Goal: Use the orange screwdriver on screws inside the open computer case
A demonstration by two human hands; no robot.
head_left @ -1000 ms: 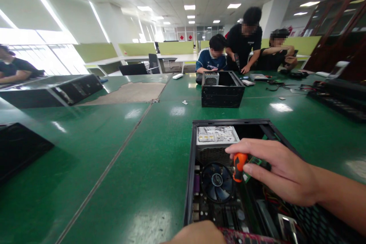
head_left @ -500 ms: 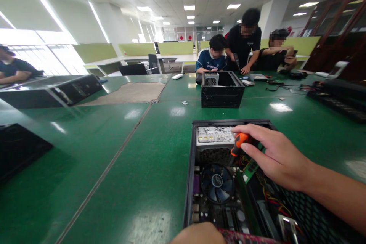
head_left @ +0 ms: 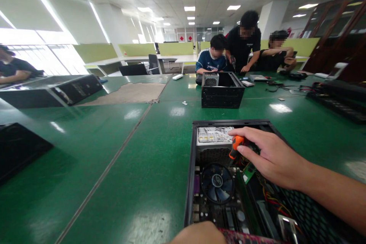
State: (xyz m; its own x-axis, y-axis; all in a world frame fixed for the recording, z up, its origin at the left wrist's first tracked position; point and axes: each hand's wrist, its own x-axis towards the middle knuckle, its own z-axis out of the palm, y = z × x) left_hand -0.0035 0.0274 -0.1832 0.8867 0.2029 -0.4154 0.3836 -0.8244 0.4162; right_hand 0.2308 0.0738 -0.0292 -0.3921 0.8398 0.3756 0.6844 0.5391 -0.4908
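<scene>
An open black computer case (head_left: 188, 183) lies on its side in front of me. My right hand (head_left: 268, 156) is closed around the orange handle of a screwdriver (head_left: 236, 145), which points down into the case near the CPU fan (head_left: 217, 183). The silver power supply (head_left: 214, 135) sits just behind it, and a green circuit board (head_left: 249, 172) is below the hand. My left hand (head_left: 198, 234) shows only its back at the bottom edge, beside a red circuit board (head_left: 243, 237); its fingers are hidden. The screwdriver's tip is hard to make out.
Another open case (head_left: 223, 97) stands farther back on the green table (head_left: 137, 167). More dark cases (head_left: 77, 89) are at the left. Cables (head_left: 286, 87) and parts lie at the right. Several people sit or stand around the table, one holding a power drill (head_left: 233, 61).
My right hand and the screwdriver have shifted slightly left and down. My left hand stays about where it was. Across the table, the person's drill has moved a little left and down.
</scene>
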